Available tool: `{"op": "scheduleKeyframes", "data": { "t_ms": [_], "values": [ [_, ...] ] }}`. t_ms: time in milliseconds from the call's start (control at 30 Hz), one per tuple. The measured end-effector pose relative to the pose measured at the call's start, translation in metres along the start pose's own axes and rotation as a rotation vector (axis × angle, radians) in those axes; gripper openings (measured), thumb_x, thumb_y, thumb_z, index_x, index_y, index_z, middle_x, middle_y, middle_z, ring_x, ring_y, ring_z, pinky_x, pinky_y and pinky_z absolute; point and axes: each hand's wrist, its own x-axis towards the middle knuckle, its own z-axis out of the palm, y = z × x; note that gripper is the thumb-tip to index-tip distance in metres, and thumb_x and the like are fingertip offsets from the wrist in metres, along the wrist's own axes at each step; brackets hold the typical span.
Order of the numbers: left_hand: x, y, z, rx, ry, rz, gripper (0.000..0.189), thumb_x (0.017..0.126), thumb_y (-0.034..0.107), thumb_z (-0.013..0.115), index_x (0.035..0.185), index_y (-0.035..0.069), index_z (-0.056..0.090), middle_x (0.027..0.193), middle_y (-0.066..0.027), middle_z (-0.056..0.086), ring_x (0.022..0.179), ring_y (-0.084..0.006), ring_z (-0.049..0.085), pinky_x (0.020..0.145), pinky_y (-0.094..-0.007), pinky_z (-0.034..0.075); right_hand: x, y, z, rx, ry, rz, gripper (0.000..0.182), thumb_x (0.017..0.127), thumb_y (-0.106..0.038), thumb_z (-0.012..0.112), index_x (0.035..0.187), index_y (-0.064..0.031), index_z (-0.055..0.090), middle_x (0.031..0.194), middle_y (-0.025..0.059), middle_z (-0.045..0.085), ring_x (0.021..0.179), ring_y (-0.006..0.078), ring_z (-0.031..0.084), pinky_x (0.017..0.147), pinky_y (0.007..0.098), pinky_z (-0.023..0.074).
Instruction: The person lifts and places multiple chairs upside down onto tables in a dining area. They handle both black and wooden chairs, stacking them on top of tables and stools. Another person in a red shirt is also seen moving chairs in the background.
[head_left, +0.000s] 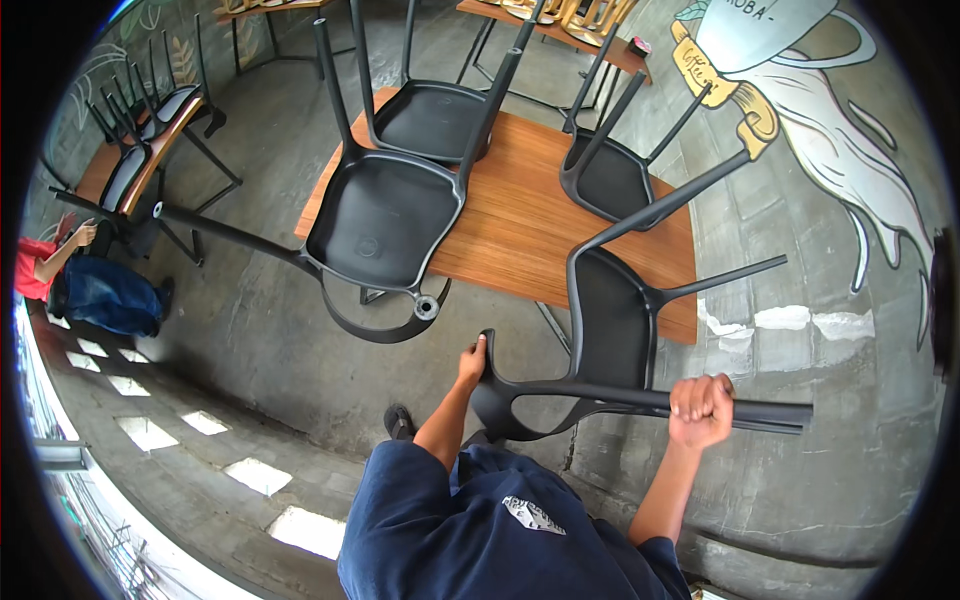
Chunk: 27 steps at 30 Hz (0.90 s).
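A black plastic chair (611, 319) is tipped over at the near right corner of a wooden table (517, 225), its legs pointing right and upward. My left hand (472, 361) grips the edge of its curved backrest. Around one of the nearer legs, my right hand (701, 411) is closed. Whether the seat touches the tabletop cannot be told. Upside down on the same table rest a near-left black chair (386, 214), a far-left one (431, 120) and a far-right one (611, 176), all with legs up. The near-left chair's backrest hangs below the table edge.
A painted concrete wall (757, 225) runs along the right. Another person (105, 292) is at the far left, near a table (169, 157) bearing upturned chairs. Behind stands a table (510, 11) with gold-coloured chairs. A low wall with openings (202, 457) curves along the left.
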Motion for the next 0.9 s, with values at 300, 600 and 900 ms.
{"op": "scheduleKeyframes", "data": {
  "t_ms": [300, 600, 900],
  "values": [
    [-0.029, -0.038, -0.003, 0.191, -0.447, -0.045, 0.071, 0.093, 0.047, 0.059, 0.144, 0.002, 0.040, 0.119, -0.0233, 0.064, 0.099, -0.0282, 0.066, 0.082, -0.0387, 0.053, 0.036, 0.093, 0.014, -0.225, 0.170, 0.017, 0.040, 0.090, -0.004, 0.055, 0.057, -0.0114, 0.033, 0.045, 0.0014, 0.034, 0.037, 0.0109, 0.032, 0.039, 0.0264, 0.0285],
    [-0.082, -0.046, -0.192, 0.085, -0.032, -0.324, 0.048, 0.097, 0.037, 0.053, 0.134, 0.007, 0.050, 0.105, -0.0076, 0.068, 0.082, -0.0175, 0.066, 0.065, -0.0331, 0.053, 0.063, 0.187, -0.006, -0.366, -0.139, -0.090, 0.042, 0.093, -0.004, 0.058, 0.059, -0.0088, 0.035, 0.047, -0.0011, 0.035, 0.041, 0.0070, 0.033, 0.043, 0.0245, 0.0255],
    [-0.115, -0.035, -0.245, -0.421, 0.379, -0.127, 0.038, 0.095, 0.033, 0.054, 0.122, 0.006, 0.058, 0.093, -0.0044, 0.068, 0.076, -0.0144, 0.065, 0.063, -0.0283, 0.049, 0.095, 0.206, -0.010, -0.373, -0.249, -0.051, 0.045, 0.098, -0.014, 0.058, 0.061, -0.0110, 0.032, 0.046, -0.0020, 0.031, 0.040, 0.0055, 0.029, 0.041, 0.0234, 0.0204]
  ]
}}
